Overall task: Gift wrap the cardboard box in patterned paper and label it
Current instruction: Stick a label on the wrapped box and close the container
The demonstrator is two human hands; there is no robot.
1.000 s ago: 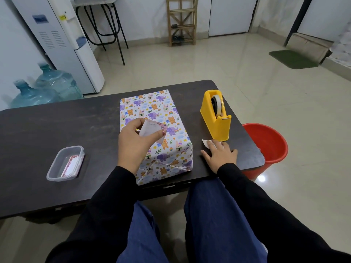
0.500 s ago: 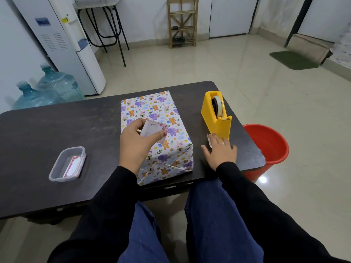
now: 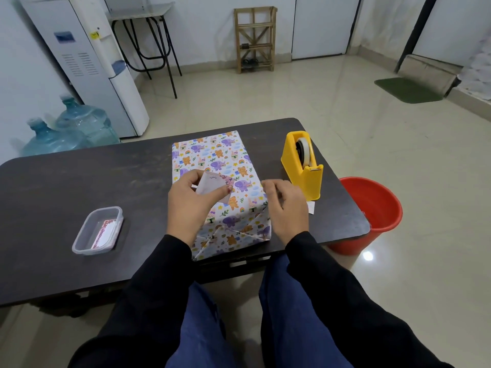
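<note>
Wrapping looks done: box [image 3: 223, 155] is fully covered in patterned paper, end flaps folded flat, sitting mid-table [image 3: 79, 187] at the near edge. The label isn't on yet. Left hand [image 3: 186, 211] pinches the label [image 3: 211, 185] between thumb and fingertips, just above the box top. Right hand [image 3: 288, 208] hovers at the box's right edge, fingers loosely curled. It's blurred, so I can't tell if it holds anything. A small white paper scrap [image 3: 311, 207] lies beside the tape dispenser [image 3: 299, 168]. Remaining, by my read: stick the label down and press it flat.
</note>
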